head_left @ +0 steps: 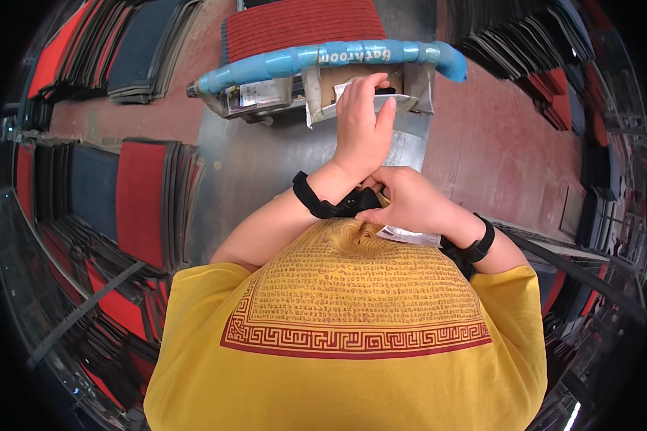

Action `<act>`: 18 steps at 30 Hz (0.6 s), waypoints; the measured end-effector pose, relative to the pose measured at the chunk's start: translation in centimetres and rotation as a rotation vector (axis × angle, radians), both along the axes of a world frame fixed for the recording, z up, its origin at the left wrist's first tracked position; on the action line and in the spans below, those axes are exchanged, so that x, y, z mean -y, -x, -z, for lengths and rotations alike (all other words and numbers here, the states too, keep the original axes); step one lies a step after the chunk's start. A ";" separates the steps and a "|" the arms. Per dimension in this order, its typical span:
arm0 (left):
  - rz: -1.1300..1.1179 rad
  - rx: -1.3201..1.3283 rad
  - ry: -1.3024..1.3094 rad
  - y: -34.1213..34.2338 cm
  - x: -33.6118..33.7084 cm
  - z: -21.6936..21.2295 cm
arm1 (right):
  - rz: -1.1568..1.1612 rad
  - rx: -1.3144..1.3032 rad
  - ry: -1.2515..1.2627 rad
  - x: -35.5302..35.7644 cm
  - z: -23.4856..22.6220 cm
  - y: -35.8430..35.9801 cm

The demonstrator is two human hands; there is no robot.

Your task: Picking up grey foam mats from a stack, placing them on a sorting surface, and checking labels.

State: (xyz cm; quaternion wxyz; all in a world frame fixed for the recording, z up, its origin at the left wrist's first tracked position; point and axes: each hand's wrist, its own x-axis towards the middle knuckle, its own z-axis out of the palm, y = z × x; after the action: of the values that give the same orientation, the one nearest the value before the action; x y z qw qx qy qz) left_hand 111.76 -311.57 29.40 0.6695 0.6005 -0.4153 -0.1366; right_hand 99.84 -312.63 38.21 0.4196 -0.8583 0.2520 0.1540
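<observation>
Reddish floor point(510, 136) shows on both sides. At upper left, a blue mat point(142, 44) tops a stack near a bright red mat point(56, 57); below, another red mat point(142, 201) leans beside dark blue point(93, 188). Dark mats point(510, 36) crowd the upper right; a grey bar point(86, 314) slants lower left.

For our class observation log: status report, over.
Left hand raised, open. Right hand at black left-wrist band, partly covering it, grip unclear. Blue-wrapped bar beyond left hand.

Can't see the bottom of the yellow cloth T-shirt point(345, 384), cut off below. Can't read tiny print on the white paper slip point(411, 236) by the bare right hand point(411, 201).
</observation>
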 end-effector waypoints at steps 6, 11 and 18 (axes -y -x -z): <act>-0.011 -0.017 0.055 0.1 0.4 0.4 | 0.117 -0.056 -0.334 1.4 0.4 -0.1; 0.017 -0.038 0.066 0.2 0.4 0.3 | 0.173 0.046 -0.552 2.0 3.0 0.8; 0.100 -0.163 0.124 0.2 0.1 -0.4 | 0.028 0.024 -0.422 2.5 1.6 0.7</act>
State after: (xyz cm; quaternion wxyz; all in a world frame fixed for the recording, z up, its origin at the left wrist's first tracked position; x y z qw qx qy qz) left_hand 111.52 -311.71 29.84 0.7291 0.5235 -0.3967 -0.1922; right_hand 99.16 -315.09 36.61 0.5951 -0.7496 0.2209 0.1875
